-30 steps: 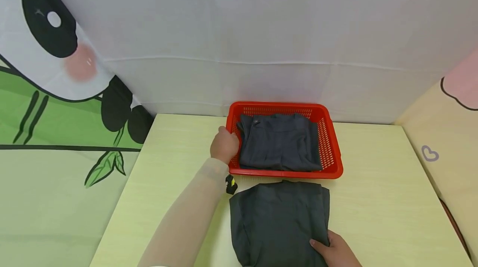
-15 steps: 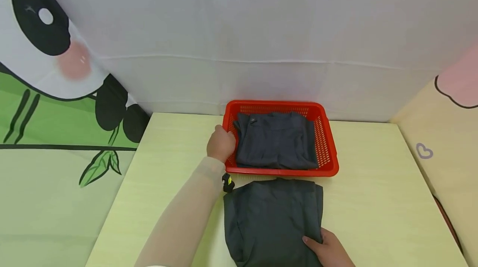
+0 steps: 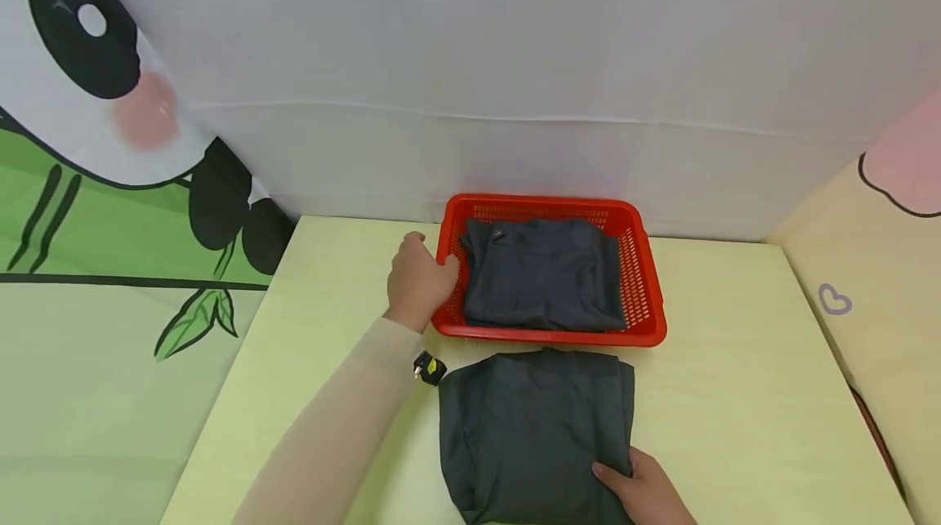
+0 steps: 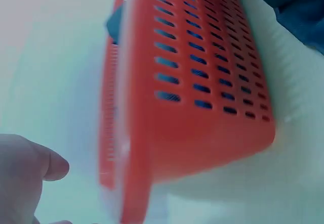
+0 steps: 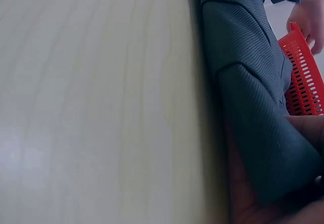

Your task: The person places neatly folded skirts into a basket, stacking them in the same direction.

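Observation:
At the left end of the red plastic basket [image 3: 647, 280], my left hand [image 3: 419, 284] hovers with loose fingers beside the rim. The left wrist view shows its thumb [image 4: 53, 163] apart from the basket wall [image 4: 192, 133]. Inside the basket lies a folded dark grey garment [image 3: 544, 276] with a waistband and button, likely trousers. In front, a second folded dark garment [image 3: 537, 427] lies on the table. My right hand [image 3: 650, 488] grips its right edge, thumb on top and fingers underneath. The right wrist view shows the layered folds [image 5: 248, 82] between them.
The pale wooden table [image 3: 742, 394] extends on both sides of the basket. A white cloth backdrop [image 3: 544, 84] rises right behind it, and printed panels stand at the left and right. A small black-and-yellow device [image 3: 430, 367] sits at my left wrist.
My left hand has let go of the basket's left rim and moved slightly left. The right hand keeps its grip on the front garment. The head view has shifted a little.

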Demonstrator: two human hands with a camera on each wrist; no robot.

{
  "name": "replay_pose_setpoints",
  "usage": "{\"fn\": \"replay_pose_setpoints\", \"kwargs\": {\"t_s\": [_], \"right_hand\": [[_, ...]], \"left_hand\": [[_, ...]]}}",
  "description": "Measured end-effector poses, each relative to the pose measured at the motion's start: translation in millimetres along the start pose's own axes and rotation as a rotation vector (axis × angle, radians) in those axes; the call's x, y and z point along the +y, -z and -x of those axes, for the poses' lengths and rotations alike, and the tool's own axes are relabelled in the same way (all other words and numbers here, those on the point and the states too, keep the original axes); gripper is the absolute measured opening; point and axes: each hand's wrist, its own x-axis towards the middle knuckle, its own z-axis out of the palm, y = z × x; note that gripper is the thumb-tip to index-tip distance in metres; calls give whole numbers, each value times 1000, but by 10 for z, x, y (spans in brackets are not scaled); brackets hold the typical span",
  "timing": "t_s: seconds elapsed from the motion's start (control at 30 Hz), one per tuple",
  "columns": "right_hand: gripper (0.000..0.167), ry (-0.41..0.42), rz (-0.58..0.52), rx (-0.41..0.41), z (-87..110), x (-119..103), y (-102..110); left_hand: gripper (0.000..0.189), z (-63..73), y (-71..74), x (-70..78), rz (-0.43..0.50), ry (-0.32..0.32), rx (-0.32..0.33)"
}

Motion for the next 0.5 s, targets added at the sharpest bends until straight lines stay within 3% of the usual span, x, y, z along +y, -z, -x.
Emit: {"fn": "replay_pose_setpoints", "kwargs": {"t_s": [0.1, 0.2, 0.27, 0.37, 0.5], "right_hand": [[57, -9, -5, 0, -1, 26, 12], [58, -4, -10, -6, -3, 41, 19], [57, 1, -13, -11, -5, 43, 18], [57, 4, -8, -9, -10, 36, 14], [56, 13, -18, -21, -5, 34, 17]], "left_hand": [[64, 192, 115, -45, 27, -59, 23], [63, 440, 177, -172, 85, -66, -19], [62, 622, 186, -285, 124, -43, -55], [56, 890, 148, -489, 110, -14, -112], [42, 1231, 53, -727, 44, 33, -262]]}}
